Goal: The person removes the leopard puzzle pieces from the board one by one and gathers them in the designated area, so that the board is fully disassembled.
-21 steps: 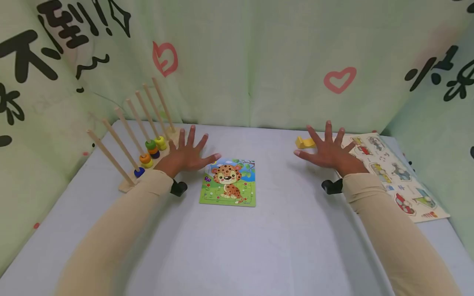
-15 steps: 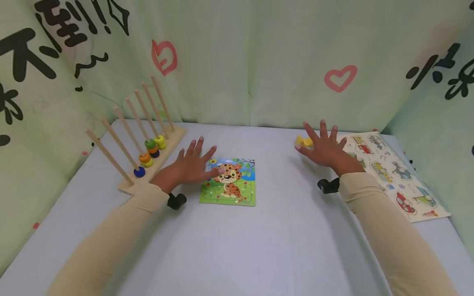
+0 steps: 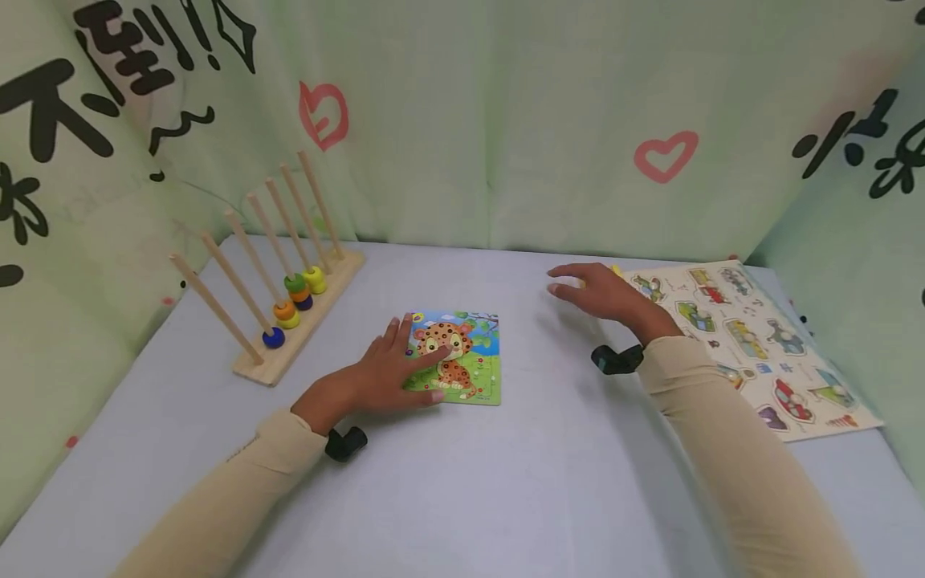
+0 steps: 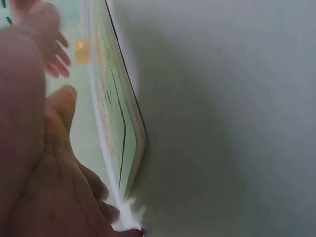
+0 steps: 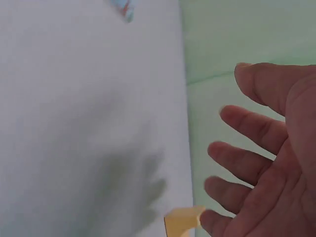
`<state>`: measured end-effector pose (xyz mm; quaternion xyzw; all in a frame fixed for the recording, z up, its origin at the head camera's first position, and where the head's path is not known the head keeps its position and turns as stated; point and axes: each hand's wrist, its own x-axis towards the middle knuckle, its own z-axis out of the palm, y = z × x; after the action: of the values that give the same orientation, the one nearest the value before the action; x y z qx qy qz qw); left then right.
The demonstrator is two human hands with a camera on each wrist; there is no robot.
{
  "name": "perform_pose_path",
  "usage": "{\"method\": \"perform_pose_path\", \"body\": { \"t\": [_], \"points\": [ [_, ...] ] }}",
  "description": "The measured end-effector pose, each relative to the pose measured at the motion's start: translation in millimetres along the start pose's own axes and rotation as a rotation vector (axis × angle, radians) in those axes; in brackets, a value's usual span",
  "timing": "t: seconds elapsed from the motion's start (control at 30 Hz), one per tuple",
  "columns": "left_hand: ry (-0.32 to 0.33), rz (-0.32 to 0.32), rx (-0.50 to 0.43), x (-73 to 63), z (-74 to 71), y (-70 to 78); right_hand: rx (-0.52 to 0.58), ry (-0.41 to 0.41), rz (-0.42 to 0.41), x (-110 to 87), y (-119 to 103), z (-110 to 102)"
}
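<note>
Puzzle: a square spotted-cat puzzle (image 3: pixel 484 353) lay flat on the white table (image 3: pixel 520 490), picture side up; its left part was covered from the head view.
Left hand: the left hand (image 3: pixel 386 376) was over the puzzle's left side, fingers extended, thumb spread away from them. Nothing was gripped; contact with the puzzle could not be told.
Right hand: the right hand (image 3: pixel 600 293) was above the table, right of the puzzle and farther back. Fingers were slightly bent, with gaps between them in the right wrist view; it held nothing.
Yellow block: a yellow block (image 5: pixel 181 219), right of the puzzle and farther back, was mostly hidden behind the right hand in the head view.
Peg stand: a wooden stand (image 3: pixel 309 319) with upright pegs stood left of the puzzle. Blue (image 3: pixel 273 338), orange, yellow and green beads sat low on some pegs.
Picture board: a pale board (image 3: pixel 795 365) with small printed pictures lay well to the right of the puzzle.
Backdrop: a pale green curtain (image 3: pixel 433 160) hung behind the puzzle, marked with red hearts (image 3: pixel 666 157) and black lettering.
Sleeves: both arms wore beige sleeves (image 3: pixel 730 449), a black device (image 3: pixel 617 360) at each wrist.
</note>
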<state>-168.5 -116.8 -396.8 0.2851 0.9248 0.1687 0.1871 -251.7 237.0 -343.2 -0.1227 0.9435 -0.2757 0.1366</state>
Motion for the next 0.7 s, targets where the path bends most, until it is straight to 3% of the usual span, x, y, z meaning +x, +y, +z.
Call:
{"method": "perform_pose_path", "body": {
  "t": [0.1, 0.2, 0.33, 0.5, 0.7],
  "points": [
    [0.004, -0.025, -0.027, -0.7, 5.3, 1.2, 0.184, -0.019, -0.002, 3.4, -9, 4],
    [0.026, -0.018, -0.040, 0.1, 9.3, 3.3, 0.263, -0.036, -0.003, 8.1, -17, 9],
    [0.028, -0.043, -0.042, 1.4, 12.8, 6.0, 0.270, -0.071, 0.013, 17.5, -31, 20],
    [-0.025, -0.102, -0.025, 1.5, 13.3, 9.5, 0.308, -0.113, 0.005, 27.4, -49, 34],
    [-0.042, -0.097, -0.021, 1.9, 13.0, 10.2, 0.342, -0.155, -0.053, 36.5, -66, 48]
  ]
}}
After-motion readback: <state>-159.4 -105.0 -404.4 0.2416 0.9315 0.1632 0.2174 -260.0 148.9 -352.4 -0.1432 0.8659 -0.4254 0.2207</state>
